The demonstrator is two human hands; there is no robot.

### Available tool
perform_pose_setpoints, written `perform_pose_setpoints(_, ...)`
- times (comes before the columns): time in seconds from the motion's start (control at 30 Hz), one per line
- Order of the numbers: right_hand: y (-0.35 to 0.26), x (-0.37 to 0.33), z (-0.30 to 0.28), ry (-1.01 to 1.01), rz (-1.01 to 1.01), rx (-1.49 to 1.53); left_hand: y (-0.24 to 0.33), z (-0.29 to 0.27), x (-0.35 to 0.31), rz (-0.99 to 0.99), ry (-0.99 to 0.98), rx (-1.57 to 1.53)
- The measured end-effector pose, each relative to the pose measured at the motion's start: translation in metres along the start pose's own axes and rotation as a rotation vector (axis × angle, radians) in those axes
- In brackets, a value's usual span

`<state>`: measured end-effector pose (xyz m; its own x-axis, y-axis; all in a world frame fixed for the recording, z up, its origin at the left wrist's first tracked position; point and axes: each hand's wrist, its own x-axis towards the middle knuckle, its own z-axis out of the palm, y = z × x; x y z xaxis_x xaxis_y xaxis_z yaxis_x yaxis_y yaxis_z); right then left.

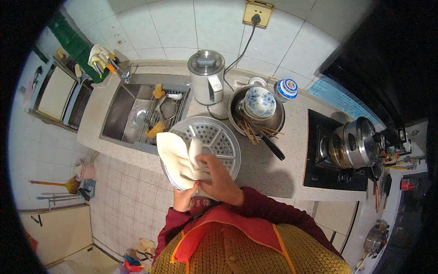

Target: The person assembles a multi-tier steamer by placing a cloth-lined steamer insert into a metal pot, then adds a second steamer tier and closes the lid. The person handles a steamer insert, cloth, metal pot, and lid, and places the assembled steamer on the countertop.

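Observation:
A soft cream-white sheet (175, 153), cloth or dough I cannot tell, hangs in folds between my hands over the counter's front edge. My left hand (185, 198) grips its lower edge, with the thumb on top. From the right, my right hand (221, 180) closes on a raised fold, its fingertips partly hidden. Just beyond lies a round metal steamer tray (219, 130) with holes and dividing ribs; the sheet covers its left part. A pale curved rim shows under the sheet's left side, mostly hidden.
A sink (109, 123) with a drain rack and sponges is at left. Behind the tray stands an electric kettle (206, 77). To its right, a pan (280, 118) holds bowls (260, 102) and chopsticks. A lidded pot (358, 141) sits on the black stove (315, 171).

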<state>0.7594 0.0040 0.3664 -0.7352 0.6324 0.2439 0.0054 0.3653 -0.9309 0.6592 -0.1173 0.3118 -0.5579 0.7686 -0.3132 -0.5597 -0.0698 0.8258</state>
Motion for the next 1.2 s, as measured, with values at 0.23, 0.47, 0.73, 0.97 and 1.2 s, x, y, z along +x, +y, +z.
perform_pose_setpoints(0.23,0.029,0.007,-0.016,-0.112,0.265,0.155,-0.002,0.003,-0.005,-0.055,-0.074,-0.006)
perform_pose_setpoints(0.47,0.037,0.002,-0.048,0.07,0.528,1.001,0.0,0.014,-0.004,0.002,-0.052,-0.016)
perform_pose_setpoints(0.73,0.045,-0.032,-0.131,0.406,0.38,1.137,0.013,0.015,-0.001,0.051,0.104,-0.01)
perform_pose_setpoints(0.97,0.068,-0.058,-0.163,0.513,0.377,1.192,0.006,-0.019,0.024,0.233,0.282,0.12)
perform_pose_setpoints(1.2,0.064,-0.053,-0.146,0.48,0.368,1.145,-0.029,-0.052,0.044,-0.032,0.36,0.09)
